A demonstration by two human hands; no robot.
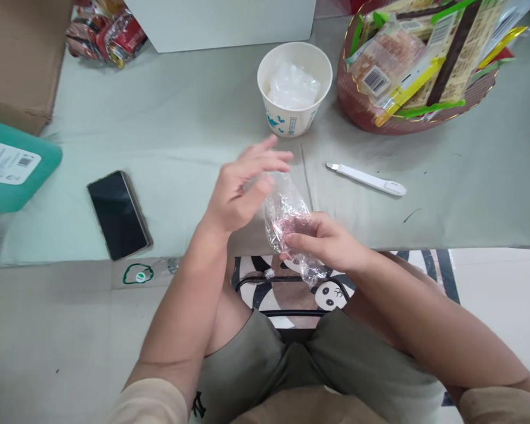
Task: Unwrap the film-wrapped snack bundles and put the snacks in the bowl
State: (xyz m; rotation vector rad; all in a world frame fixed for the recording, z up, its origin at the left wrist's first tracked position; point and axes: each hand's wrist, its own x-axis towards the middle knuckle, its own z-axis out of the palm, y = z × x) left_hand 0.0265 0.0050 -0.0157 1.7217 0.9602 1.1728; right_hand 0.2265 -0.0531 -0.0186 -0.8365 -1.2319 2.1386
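Note:
A crinkled clear plastic bag (287, 203) hangs over the table's front edge, gripped low by my right hand (322, 238) between thumb and fingers. Just above the bag's upper end is my left hand (247, 188), its fingers stretched out and apart, slightly blurred. Whether its thumb touches the plastic I cannot tell. Beyond my left fingertips stands a white paper cup (276, 121) with blue print, holding crumpled clear plastic (294, 88). To the right of the cup's front lies a white utility knife (366, 179), its short blade tip showing.
A reddish bowl (353, 112) full of packaged snacks stands at the back right. A black phone (119, 215) lies at left, near a green container (22, 176) and a cardboard box (17, 59). Red wrapped packets (106, 35) and a white box (225, 23) are behind.

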